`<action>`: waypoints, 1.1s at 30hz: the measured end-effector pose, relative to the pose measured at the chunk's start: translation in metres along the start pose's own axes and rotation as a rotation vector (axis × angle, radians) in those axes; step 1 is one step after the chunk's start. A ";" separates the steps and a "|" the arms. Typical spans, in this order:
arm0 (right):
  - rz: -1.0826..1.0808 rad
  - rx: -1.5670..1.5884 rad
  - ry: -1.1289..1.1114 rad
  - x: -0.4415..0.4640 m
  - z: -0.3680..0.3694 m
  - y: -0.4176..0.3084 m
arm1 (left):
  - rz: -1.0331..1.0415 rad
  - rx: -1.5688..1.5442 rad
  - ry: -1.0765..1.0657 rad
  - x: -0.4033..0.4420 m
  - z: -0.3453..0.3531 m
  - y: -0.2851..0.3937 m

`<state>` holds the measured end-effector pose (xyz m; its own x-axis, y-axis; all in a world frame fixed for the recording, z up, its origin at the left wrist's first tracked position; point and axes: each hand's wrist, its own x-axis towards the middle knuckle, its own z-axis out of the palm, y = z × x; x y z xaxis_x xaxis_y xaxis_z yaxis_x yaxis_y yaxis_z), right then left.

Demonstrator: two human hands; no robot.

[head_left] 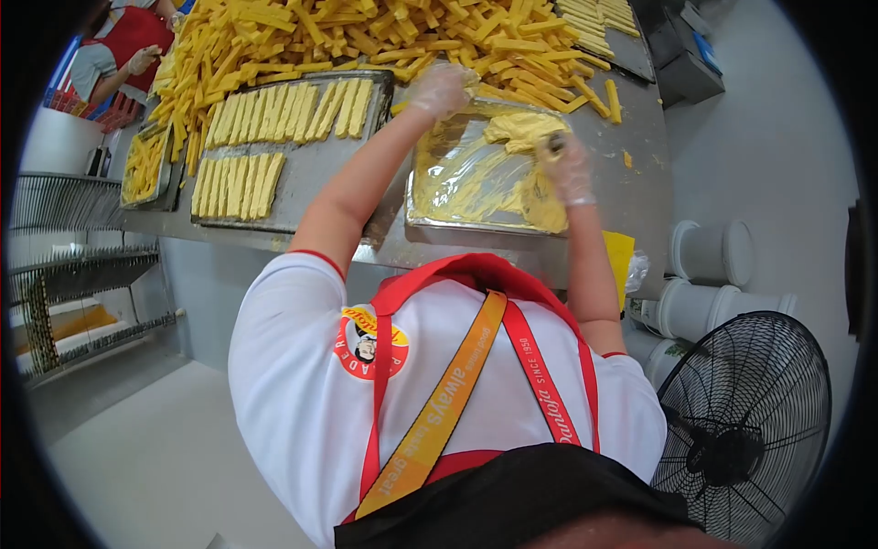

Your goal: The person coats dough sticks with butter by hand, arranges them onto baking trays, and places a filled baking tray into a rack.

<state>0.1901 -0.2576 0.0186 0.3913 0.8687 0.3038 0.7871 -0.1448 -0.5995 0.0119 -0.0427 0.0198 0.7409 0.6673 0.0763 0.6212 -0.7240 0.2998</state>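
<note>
A metal tray (485, 222) smeared with pale yellow cream (526, 131) lies in front of me, with a thick mound at its far right. My right hand (569, 174), in a clear plastic glove, is closed around a dark-handled tool (555, 144) over the tray's right side; the tool's working end cannot be made out. My left hand (441, 90), also gloved, is at the tray's far left corner beside the heaped yellow sticks (402, 37). Its fingers are closed, and what they hold is unclear. Left of it, a dark baking tray (306, 188) carries two rows of cream-coated sticks (240, 186).
Another tray of coated sticks (599, 27) sits at the far right. A smaller tray of sticks (146, 165) is at the left, near a person in a red apron (137, 41). White buckets (709, 252) and a black fan (745, 439) stand to my right; metal racks (82, 274) stand left.
</note>
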 end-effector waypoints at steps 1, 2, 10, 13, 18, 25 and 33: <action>-0.110 0.092 -0.048 -0.009 0.006 -0.009 | -0.033 0.071 -0.131 0.024 0.012 -0.001; -0.222 0.182 -0.097 -0.013 0.008 -0.013 | -0.062 0.069 -0.184 0.051 0.035 -0.012; 0.200 0.137 0.000 0.004 -0.006 0.019 | -0.210 0.065 -0.359 0.101 0.079 -0.023; -0.087 0.184 -0.130 -0.016 -0.008 -0.003 | -0.219 0.117 -0.032 0.099 0.089 -0.041; 0.407 0.364 -0.383 -0.005 -0.022 -0.001 | -0.263 -0.348 0.202 0.034 0.009 -0.008; 0.366 0.625 -0.260 -0.040 -0.067 0.013 | -0.164 -0.353 0.318 -0.081 -0.042 0.007; -0.284 0.124 -0.078 -0.009 -0.018 0.020 | -0.150 -0.370 0.134 -0.139 0.006 0.031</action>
<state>0.2107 -0.2771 0.0173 0.1230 0.9003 0.4175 0.7934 0.1634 -0.5863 -0.0703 -0.1594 0.0132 0.5942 0.7951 0.1216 0.5678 -0.5217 0.6368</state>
